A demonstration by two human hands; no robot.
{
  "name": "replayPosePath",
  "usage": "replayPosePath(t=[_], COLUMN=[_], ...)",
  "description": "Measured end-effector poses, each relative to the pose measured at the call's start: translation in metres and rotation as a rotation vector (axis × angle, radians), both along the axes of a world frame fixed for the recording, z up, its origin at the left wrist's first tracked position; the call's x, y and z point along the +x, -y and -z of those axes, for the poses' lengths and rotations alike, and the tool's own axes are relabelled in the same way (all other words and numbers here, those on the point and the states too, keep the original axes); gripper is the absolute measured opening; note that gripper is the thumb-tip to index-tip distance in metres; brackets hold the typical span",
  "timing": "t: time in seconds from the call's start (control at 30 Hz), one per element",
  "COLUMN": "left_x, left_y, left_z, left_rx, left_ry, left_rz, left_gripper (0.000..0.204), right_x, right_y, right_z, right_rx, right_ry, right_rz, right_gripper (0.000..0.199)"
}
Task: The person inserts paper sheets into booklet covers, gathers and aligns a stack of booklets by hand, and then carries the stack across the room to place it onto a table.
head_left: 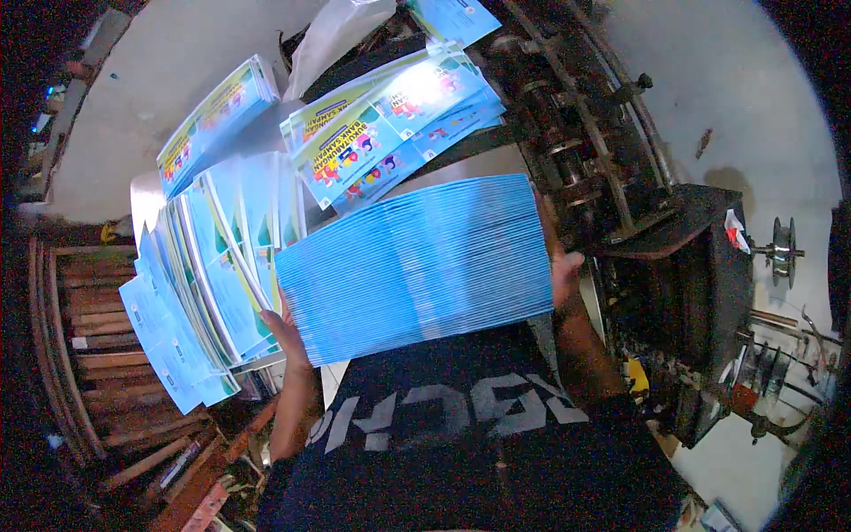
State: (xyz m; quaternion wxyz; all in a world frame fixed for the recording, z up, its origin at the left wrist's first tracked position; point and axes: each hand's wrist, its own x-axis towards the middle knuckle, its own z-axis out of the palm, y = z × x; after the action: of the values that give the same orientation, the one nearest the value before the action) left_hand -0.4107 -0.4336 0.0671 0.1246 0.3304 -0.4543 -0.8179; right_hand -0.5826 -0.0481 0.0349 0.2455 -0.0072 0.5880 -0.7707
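Observation:
A thick stack of thin blue booklets, spines toward me, is held level in front of my chest. My left hand grips its left end from below. My right hand clasps its right end, fingers along the edge. Left of the stack lies a fanned pile of blue and white booklets. Beyond it lie colourful printed covers on the work surface.
Another pile of printed covers lies at the upper left. A dark metal machine with rods and rollers stands to the right. Wooden slats lie at the lower left. A white plastic bag sits at the top.

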Motion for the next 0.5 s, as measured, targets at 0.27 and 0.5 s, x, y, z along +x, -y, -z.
replayPosePath(t=[0.27, 0.5], left_x=[-0.016, -0.022], left_y=[-0.016, -0.019], left_z=[-0.021, -0.038], left_rx=[0.025, -0.082], left_ry=[0.053, 0.041], left_rz=[-0.132, 0.106], left_gripper=[0.081, 0.059], right_x=[-0.006, -0.013], right_y=[0.001, -0.022], right_z=[0.003, 0.067], right_rx=[-0.007, -0.035], right_ry=[0.052, 0.062], right_rz=[-0.008, -0.079], right_gripper=[0.089, 0.080])
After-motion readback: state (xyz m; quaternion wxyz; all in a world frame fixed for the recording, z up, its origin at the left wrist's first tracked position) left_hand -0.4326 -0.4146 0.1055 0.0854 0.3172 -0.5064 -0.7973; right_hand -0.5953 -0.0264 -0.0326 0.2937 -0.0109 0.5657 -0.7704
